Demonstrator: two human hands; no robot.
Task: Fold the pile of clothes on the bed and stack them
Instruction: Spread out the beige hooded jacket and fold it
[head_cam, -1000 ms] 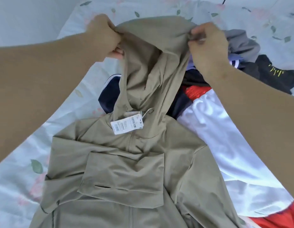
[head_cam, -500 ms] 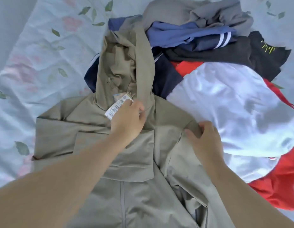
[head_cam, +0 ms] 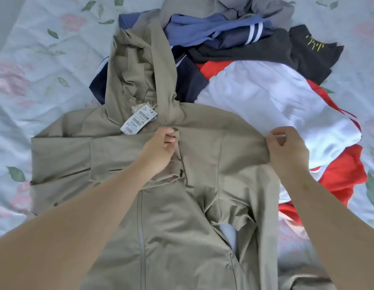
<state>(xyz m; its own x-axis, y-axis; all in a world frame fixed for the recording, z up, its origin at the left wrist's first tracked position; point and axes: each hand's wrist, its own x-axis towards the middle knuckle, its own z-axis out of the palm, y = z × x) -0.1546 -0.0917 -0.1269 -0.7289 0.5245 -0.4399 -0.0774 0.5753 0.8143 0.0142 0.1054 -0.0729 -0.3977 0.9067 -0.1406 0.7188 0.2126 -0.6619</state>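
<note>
An olive-green hooded jacket (head_cam: 202, 155) lies front up on the bed, its hood (head_cam: 138, 65) spread toward the far side and a white price tag (head_cam: 138, 120) at the neck. My left hand (head_cam: 159, 149) pinches the jacket's fabric at the chest just below the collar. My right hand (head_cam: 286, 151) grips the jacket's right shoulder edge. The left sleeve is folded across the chest. Behind and to the right lies the pile of unfolded clothes (head_cam: 234, 45): grey, blue with white stripes, black, navy, and a white and red garment (head_cam: 265, 101).
The bed has a pale blue sheet with pink flowers and green leaves (head_cam: 35, 59). Bare sheet lies to the left of the jacket. The white and red garment runs under the jacket's right side.
Both hands let go of the hood, which now lies flat. They moved down: the left hand to the chest below the collar, the right hand to the right shoulder, pulling the fabric taut.
</note>
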